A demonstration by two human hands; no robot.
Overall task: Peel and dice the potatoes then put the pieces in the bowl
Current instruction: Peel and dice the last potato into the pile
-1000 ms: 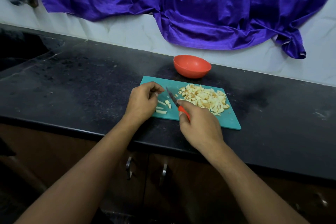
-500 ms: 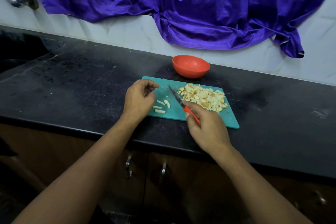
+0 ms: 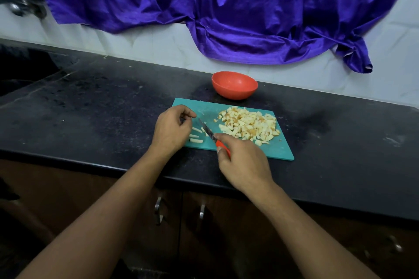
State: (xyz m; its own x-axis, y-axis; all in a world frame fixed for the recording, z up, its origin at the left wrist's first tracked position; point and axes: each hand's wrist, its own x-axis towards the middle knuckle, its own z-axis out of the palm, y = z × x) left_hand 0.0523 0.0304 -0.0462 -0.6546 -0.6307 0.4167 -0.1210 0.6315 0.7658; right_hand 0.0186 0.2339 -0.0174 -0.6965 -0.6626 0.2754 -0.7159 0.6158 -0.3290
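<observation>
Black worktop (image 3: 90, 108): right hand (image 3: 244, 163) grips knife (image 3: 207, 130) over potato strips (image 3: 196, 140) on cutting board (image 3: 278, 149), for dicing; left hand (image 3: 171, 131) loosely curled, empty

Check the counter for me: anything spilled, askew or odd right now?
Nothing alarming. The cutting board sits skewed on the counter, and a few uncut potato strips lie apart from the diced pile, between the left hand and the knife.
</observation>
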